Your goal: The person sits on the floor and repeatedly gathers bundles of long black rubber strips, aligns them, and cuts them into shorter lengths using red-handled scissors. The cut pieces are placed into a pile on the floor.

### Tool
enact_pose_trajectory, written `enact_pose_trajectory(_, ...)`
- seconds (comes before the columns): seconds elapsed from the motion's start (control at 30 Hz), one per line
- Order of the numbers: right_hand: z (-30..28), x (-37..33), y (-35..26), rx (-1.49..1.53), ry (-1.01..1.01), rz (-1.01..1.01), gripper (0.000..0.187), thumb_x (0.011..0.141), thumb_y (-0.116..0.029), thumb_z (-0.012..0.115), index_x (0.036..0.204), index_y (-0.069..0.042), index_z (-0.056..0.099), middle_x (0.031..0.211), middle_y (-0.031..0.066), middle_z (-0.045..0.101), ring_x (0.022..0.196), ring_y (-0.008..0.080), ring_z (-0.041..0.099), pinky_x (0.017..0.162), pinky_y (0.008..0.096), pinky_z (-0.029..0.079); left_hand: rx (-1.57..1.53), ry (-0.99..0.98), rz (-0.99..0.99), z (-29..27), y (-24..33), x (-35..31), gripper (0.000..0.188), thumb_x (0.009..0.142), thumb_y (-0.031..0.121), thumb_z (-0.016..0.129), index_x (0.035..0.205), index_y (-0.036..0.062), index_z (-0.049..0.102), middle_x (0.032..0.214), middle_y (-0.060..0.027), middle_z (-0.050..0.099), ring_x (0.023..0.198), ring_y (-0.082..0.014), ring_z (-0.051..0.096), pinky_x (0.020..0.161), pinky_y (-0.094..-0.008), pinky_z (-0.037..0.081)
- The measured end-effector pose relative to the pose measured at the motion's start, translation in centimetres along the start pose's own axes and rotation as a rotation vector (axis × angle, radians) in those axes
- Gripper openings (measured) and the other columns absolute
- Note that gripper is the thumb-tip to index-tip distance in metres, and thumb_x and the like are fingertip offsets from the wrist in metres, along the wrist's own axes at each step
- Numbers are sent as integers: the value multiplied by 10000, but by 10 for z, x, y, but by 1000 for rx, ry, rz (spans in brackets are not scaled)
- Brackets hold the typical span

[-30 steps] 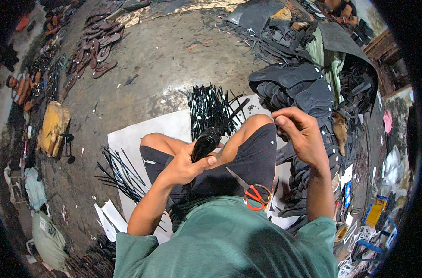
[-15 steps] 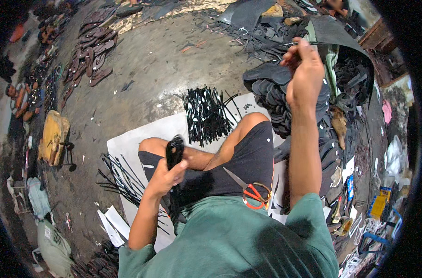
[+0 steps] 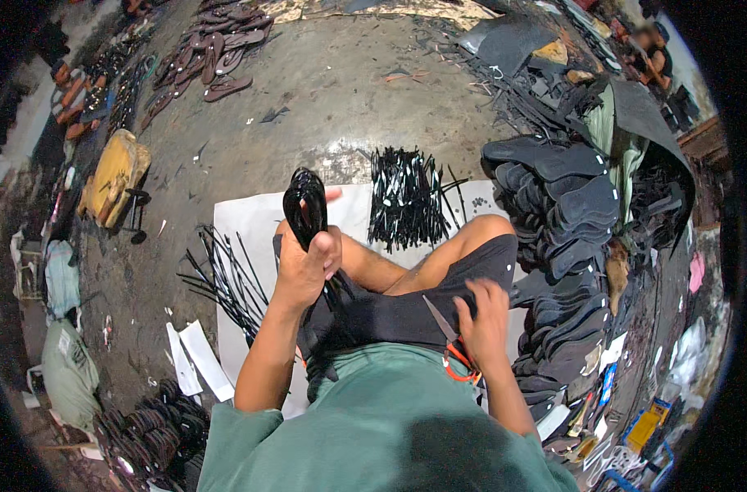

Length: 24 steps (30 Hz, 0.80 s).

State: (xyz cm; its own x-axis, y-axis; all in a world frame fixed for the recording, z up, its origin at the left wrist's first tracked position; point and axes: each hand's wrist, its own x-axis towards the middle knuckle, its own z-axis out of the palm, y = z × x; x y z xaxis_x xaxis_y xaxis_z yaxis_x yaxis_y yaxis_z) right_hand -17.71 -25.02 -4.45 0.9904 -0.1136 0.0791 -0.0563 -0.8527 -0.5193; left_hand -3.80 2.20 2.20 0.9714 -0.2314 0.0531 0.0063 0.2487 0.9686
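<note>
My left hand (image 3: 301,266) is closed round a bundle of glossy black straps (image 3: 306,201), its looped end standing up above my fist and loose tails hanging toward my lap. My right hand (image 3: 485,324) is over my right thigh with fingers apart, nothing visible in it. Partly under it lie scissors (image 3: 458,366) with orange handles, blades pointing away from me; whether the hand touches them I cannot tell. Beyond my crossed legs, a thick row of black straps (image 3: 406,201) rests on a white sheet (image 3: 246,217). More loose black straps (image 3: 224,283) fan out at the left.
Stacks of black shoe soles (image 3: 554,201) rise at my right, beside a curled dark sheet (image 3: 648,131). Brown sandals (image 3: 226,53) lie at the far left. A yellow wooden block (image 3: 118,179) stands on the left. Other people sit at both far edges.
My right hand has come down from high over the soles to beside the scissors. My left hand has moved slightly up and right with the strap bundle. The view has shifted.
</note>
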Motion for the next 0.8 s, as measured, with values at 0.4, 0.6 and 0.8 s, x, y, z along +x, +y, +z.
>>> enact_pose_trajectory(0.4, -11, -120, 9, -91, -306, 208, 515, 751, -101, 744, 1216, -8, 541, 1044, 217, 583, 973, 398, 589, 876, 466, 464, 11, -78, 89, 41, -9, 29, 716, 924, 540, 607, 1408, 39, 443, 596, 29, 405, 485, -59, 368, 447, -218, 309)
enact_pose_trajectory(0.6, -15, -86, 22, 346, -444, 455, 400, 753, -37, 733, 1096, -13, 528, 875, 123, 606, 816, 267, 644, 752, 381, 527, 116, -120, 211, 33, -19, 30, 650, 931, 458, 654, 1340, -23, 500, 672, 46, 459, 557, -53, 430, 492, -213, 350)
enact_pose_trajectory(0.8, -65, -37, -26, 1139, -380, 513, 296, 845, -60, 738, 1009, -48, 492, 838, 29, 565, 756, 82, 560, 673, 240, 481, 88, 106, 324, -19, -9, 27, 474, 976, 312, 618, 1312, -9, 523, 669, 50, 454, 537, -49, 417, 486, -190, 327)
